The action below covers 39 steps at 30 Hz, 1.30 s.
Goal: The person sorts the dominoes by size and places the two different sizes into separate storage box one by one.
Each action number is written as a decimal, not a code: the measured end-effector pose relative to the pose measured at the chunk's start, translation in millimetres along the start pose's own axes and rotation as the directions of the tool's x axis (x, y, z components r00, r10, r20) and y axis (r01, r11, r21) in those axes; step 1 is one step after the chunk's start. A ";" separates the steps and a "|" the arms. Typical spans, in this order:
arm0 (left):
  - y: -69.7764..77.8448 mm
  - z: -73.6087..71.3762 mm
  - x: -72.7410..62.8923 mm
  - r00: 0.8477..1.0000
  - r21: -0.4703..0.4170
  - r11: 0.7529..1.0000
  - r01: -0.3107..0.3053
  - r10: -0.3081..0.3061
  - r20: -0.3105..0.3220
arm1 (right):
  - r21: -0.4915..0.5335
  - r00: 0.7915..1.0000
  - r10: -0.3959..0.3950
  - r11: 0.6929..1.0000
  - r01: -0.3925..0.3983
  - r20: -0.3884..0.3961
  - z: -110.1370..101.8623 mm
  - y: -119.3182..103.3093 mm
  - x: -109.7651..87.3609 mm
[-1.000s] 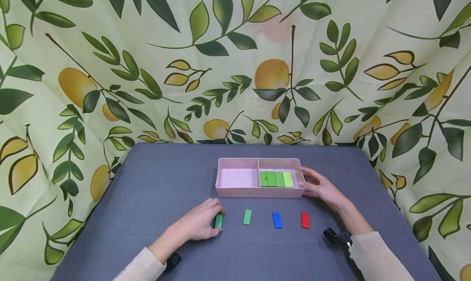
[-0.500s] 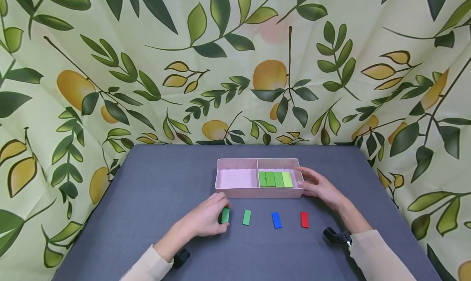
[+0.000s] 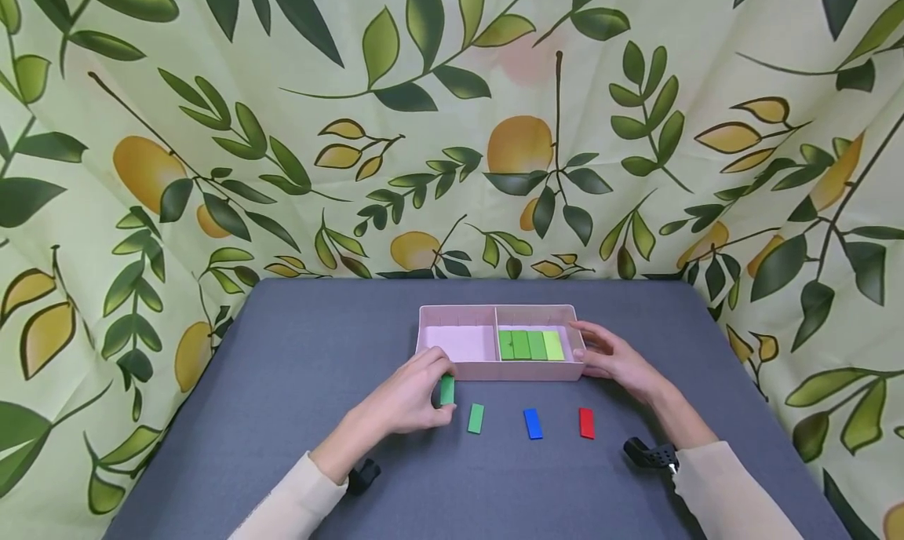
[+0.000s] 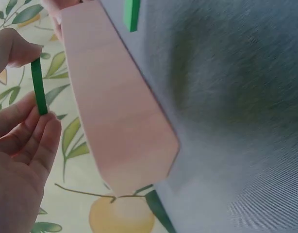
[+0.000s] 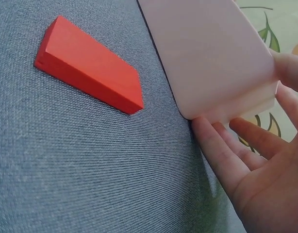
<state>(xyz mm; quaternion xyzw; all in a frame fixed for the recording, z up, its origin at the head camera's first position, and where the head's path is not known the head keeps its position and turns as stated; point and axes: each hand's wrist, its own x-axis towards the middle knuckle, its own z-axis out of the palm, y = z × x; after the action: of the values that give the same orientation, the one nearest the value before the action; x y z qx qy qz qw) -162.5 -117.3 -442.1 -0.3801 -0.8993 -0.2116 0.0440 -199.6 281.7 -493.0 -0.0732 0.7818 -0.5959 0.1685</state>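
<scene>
My left hand [image 3: 417,391] pinches a thin green block [image 4: 39,86] between thumb and fingertips. In the head view it is in front of the left compartment of a pink two-compartment box [image 3: 459,371], overlapping its front wall. My right hand [image 3: 621,367] touches the box's right end, its fingers fairly straight and spread against the wall in the right wrist view. Several green blocks [image 3: 530,345], one of them a lighter yellow-green, lie side by side in the right compartment. A second green block [image 3: 475,418] lies on the table to the right of my left hand.
A blue block [image 3: 533,424] and a red block [image 3: 586,423] lie in a row with the loose green one, in front of the box. Grey-blue cloth covers the table [image 3: 318,336]. Behind it hangs a leaf-patterned curtain [image 3: 438,132].
My left hand has lifted the green block and carried it right and forward, from the left end of the row toward the box. My right hand has stayed at the box's end.
</scene>
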 end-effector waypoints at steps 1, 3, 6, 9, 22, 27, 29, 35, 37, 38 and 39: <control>0.3 -1.4 3.0 1.000 0.007 1.000 -0.010 0.010 -0.009 | 0.004 1.000 -0.001 1.000 0.001 0.001 -0.4 0.3 -0.3; 0.3 -3.5 8.8 0.999 0.020 0.999 -0.029 0.029 -0.022 | 0.009 1.000 -0.004 1.000 0.004 0.004 -1.4 1.2 -0.9; 0.6 -6.7 18.1 0.997 0.041 0.997 -0.059 0.060 -0.038 | 0.014 1.000 0.000 1.000 0.000 0.003 -2.3 2.1 -1.6; 1.6 -9.5 27.6 0.997 0.067 0.996 -0.064 0.067 -0.042 | 0.009 1.000 0.002 1.000 -0.002 0.001 -3.3 3.4 -1.3; 1.1 -9.6 68.0 0.991 0.191 0.974 -0.124 0.132 -0.028 | -0.017 1.000 -0.010 1.000 0.010 -0.005 -3.7 6.8 1.7; -8.3 -5.0 82.7 0.995 0.186 0.978 -0.096 0.098 -0.002 | -0.017 1.000 -0.015 1.000 0.015 -0.001 -3.8 4.3 3.0; -11.7 -2.6 88.5 0.997 0.172 0.982 -0.079 0.079 0.007 | -0.021 1.000 -0.015 1.000 0.015 -0.002 -4.4 3.7 2.8; -19.5 5.5 105.2 0.997 0.094 0.995 0.015 -0.022 0.072 | -0.037 1.000 -0.026 0.999 0.026 -0.004 -4.7 4.6 2.1; -22.0 9.0 109.0 0.992 0.077 0.995 0.062 -0.070 0.107 | -0.029 1.000 -0.031 0.999 0.031 0.000 -3.7 5.3 2.6; -23.1 10.6 110.3 0.988 0.071 0.994 0.080 -0.088 0.125 | -0.027 0.999 -0.033 0.999 0.033 0.001 -3.1 5.6 2.8; -24.1 12.3 111.3 0.985 0.066 0.993 0.094 -0.103 0.139 | -0.025 0.999 -0.034 0.999 0.034 0.004 -2.5 5.9 3.1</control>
<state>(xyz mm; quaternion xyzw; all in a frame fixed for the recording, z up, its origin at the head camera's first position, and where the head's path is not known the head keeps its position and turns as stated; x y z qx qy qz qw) -257.2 -53.2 -434.9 -0.3477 -0.9238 -0.1591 -0.0197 -202.8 284.7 -498.6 -0.0896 0.7876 -0.5886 0.1589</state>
